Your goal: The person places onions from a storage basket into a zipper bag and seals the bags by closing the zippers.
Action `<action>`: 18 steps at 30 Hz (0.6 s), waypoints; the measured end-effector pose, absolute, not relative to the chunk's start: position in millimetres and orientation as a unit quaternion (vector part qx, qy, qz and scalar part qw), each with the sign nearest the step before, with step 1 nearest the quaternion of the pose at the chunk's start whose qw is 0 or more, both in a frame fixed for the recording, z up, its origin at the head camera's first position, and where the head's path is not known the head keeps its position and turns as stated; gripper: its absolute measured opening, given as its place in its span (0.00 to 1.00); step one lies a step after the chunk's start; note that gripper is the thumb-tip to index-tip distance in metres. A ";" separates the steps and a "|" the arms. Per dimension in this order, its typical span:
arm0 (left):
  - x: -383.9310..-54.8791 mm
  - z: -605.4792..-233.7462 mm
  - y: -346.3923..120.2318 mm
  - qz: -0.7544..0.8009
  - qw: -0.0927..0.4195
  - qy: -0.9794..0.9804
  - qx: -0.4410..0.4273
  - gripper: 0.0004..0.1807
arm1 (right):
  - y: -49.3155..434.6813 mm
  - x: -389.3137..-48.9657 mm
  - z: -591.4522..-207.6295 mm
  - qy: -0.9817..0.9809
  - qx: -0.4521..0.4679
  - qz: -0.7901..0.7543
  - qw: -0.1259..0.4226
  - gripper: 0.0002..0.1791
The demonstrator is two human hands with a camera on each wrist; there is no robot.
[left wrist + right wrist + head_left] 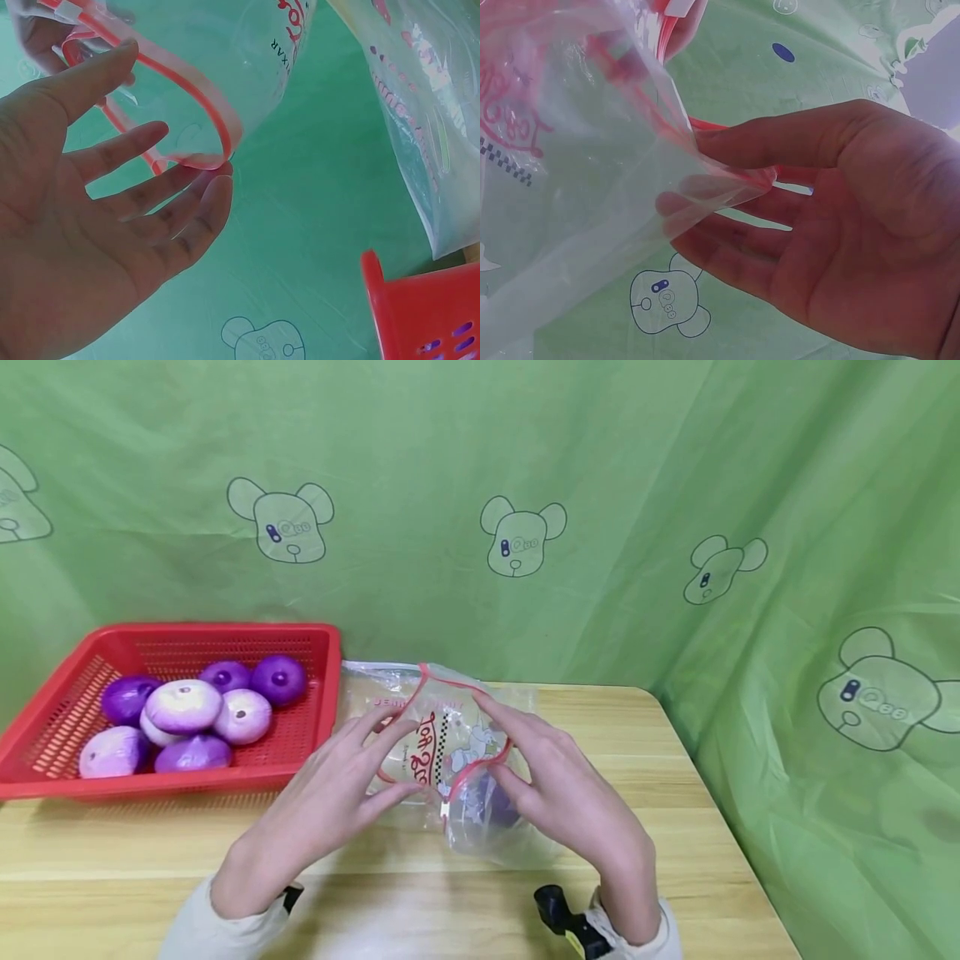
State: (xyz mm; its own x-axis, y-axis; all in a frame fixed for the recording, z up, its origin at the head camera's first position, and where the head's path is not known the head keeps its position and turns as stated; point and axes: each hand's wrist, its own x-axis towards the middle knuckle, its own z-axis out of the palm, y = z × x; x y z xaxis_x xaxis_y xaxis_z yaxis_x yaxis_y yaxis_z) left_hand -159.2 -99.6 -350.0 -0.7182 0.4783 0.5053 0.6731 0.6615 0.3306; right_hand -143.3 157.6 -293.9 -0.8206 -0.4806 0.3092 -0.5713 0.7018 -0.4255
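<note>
A clear, printed plastic bag [433, 747] with a red-edged mouth [468, 768] is occupying the space between both hands, above the light wooden table [630, 727] and to the right of the rectangular red plastic basket [172, 785].

Left hand [341, 777]: the digits are lying extended, slightly bent and spread. The left wrist view is showing what the head view is leaving unclear: some fingertips are touching the lower bend of the mouth, while the thumb is standing apart from them; no closed grip is showing.

Right hand [566, 785]: in the head view, index finger and thumb are lying nearly straight and well apart, touching the mouth at two places. The right wrist view is adding that the other fingers are extending behind translucent film; whether these are pressing on it cannot be told.

Only the head view is showing a purple rounded shape [501, 806] through the film near the right thumb, and the purple-and-white round onions [183, 706] that are filling part of the basket. The left wrist view is separating out a second clear bag with pink print [431, 112], which is hanging or lying near the basket corner.
</note>
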 end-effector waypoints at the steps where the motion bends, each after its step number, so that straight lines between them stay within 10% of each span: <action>1: -159.0 -349.3 -100.2 -0.256 0.191 -0.891 -0.322 0.34 | 157.6 -143.4 -294.0 -0.918 0.287 0.259 0.088 0.40; 18: -178.1 -347.2 -127.5 -0.288 0.227 -0.886 -0.285 0.21 | 157.3 -146.4 -296.8 -0.919 0.286 0.260 0.081 0.40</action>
State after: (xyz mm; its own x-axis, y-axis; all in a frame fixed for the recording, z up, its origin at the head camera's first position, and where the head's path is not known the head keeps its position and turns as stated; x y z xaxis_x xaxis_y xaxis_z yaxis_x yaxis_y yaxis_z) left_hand -178.1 -127.5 -347.2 -0.7343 0.3739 0.5666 0.6355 0.6722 0.3799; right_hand -146.4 157.3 -296.8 -0.8236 -0.4834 0.2966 -0.5671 0.7015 -0.4316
